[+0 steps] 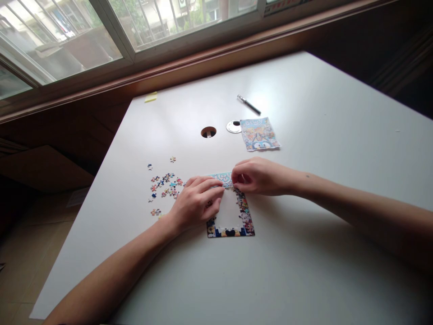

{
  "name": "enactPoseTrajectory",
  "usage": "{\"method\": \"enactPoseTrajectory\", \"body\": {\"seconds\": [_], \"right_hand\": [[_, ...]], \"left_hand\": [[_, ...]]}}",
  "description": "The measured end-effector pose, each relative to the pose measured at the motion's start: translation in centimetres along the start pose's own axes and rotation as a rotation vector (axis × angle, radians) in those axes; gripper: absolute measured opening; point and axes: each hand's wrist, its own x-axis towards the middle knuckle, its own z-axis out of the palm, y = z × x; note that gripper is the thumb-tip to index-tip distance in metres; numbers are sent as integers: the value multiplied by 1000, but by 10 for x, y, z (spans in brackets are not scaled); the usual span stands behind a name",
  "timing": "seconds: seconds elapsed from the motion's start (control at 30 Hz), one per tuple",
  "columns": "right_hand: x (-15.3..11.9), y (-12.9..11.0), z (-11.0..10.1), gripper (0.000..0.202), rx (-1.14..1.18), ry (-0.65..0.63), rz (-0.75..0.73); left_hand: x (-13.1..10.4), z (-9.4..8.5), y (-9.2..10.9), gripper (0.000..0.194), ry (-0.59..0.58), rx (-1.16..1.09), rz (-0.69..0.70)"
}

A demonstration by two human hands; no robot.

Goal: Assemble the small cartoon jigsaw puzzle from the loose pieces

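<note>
A small jigsaw puzzle [249,222] lies on the white table, its border joined and the bare tabletop showing through its middle. My left hand [198,198] rests across its left side with the fingers stretched towards the top strip, covering most of that edge. At the upper right corner, my right hand [253,177] has thumb and fingers curled together in a pinch. Whatever sits between those fingertips is hidden. Loose puzzle pieces [173,184] are scattered just left of my left hand.
Beyond my right hand lies a crumpled picture sheet [260,134], partly over a round silver cover [233,127]. A black pen [249,104] lies farther back. The tabletop has a round hole [209,132]. Yellow tape [150,97] marks the far left corner, near the window.
</note>
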Motion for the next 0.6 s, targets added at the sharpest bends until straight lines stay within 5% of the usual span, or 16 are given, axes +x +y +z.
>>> {"method": "enactPoseTrajectory", "body": {"seconds": [0.6], "right_hand": [[0, 1, 2, 9, -5, -17, 19]], "left_hand": [[0, 1, 1, 33, -48, 98, 33]]}}
